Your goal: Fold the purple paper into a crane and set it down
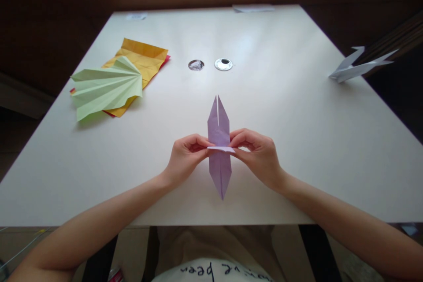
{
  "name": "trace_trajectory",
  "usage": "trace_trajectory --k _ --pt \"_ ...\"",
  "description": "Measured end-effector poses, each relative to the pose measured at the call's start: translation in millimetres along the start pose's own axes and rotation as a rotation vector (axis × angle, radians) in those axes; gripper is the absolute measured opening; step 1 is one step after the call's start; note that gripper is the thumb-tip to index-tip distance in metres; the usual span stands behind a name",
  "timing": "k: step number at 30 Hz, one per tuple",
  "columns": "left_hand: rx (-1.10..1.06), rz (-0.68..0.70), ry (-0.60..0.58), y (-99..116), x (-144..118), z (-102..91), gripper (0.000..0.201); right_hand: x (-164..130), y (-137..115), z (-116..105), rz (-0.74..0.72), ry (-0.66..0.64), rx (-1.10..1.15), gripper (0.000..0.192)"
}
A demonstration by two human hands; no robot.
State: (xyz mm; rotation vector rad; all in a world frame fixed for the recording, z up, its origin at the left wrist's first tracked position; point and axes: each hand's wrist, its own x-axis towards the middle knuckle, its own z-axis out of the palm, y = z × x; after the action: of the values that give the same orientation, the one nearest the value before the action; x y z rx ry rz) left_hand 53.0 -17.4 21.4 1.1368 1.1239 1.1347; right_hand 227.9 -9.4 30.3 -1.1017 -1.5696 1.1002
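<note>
Here, both hands pinch the purple folded paper [218, 141] at its waist — the left hand [185, 156] from 9 o'clock, the right hand [259, 154] from 3 o'clock, fingertips closed on its edges. It lies at the near centre of the white table [280, 110], 2 points aimed at 12 o'clock. A green pleated fan [105, 88] sits on orange paper [145, 57] at 10 o'clock — a white paper model [357, 68] at 2.

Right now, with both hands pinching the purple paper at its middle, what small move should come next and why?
Probably press the small raised flap flat: the left hand and right hand pinch the purple paper at its waist, where that flap still stands up.
</note>
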Motion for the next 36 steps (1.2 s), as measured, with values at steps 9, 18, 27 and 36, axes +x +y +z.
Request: trace_trajectory --k 9,18,27,36 --pt "-0.060 -0.010 -0.039 -2.6 0.9 -1.4 0.016 1.4 1.8 -2.5 0.058 -0.097 0.167 0.012" --pt "-0.044 -0.015 -0.035 3.0 1.5 -1.4 0.019 1.4 -0.5 -2.5 0.110 -0.094 0.196 0.016" --pt "-0.003 0.008 -0.001 2.2 -1.1 1.2 0.023 0.4 2.1 0.2 0.123 -0.050 0.223 0.015" --pt "-0.007 -0.001 -0.019 -1.0 -0.8 0.6 0.025 -1.7 5.1 0.5 0.148 -0.067 0.242 0.013"
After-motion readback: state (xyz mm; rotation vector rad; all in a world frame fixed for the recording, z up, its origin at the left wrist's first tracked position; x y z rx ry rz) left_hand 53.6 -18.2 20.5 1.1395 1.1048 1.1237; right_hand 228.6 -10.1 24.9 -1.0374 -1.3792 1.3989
